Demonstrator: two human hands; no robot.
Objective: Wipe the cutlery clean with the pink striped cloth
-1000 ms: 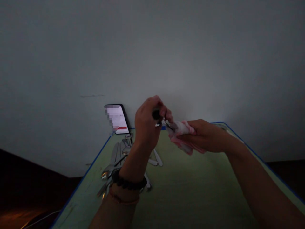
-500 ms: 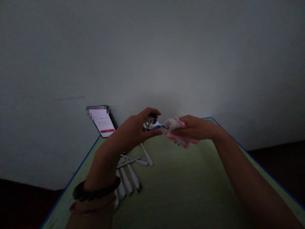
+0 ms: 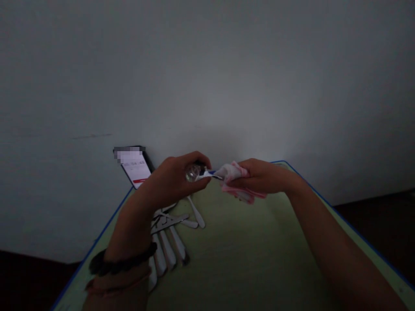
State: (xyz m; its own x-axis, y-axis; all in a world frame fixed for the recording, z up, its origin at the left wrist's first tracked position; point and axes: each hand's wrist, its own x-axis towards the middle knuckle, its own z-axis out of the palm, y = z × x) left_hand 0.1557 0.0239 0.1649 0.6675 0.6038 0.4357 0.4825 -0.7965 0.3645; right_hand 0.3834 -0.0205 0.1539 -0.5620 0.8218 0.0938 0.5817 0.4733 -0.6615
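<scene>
My left hand (image 3: 177,177) is closed around a small clear bottle (image 3: 192,172) with blue and white on it. The bottle's rounded clear end shows between thumb and fingers, while its other end points right towards the cloth. In my right hand (image 3: 264,175) is a bunched pink and white cloth (image 3: 233,172), pinched between thumb and fingers. A thin shiny strip shows between bottle and cloth; what it belongs to I cannot make out. Below my left wrist, several pieces of silver cutlery (image 3: 177,242) lie on the table, some crossing each other, partly hidden by my forearm.
A phone (image 3: 134,168) with its screen lit leans against the wall (image 3: 207,77) at the table's back left. The green table (image 3: 246,250) has a blue edge and stands against that wall. Dark floor shows on both sides.
Both hands have shifted slightly left in view, as have the phone and cutlery. The bottle has turned a little in my left hand. Both holds stay as they were.
</scene>
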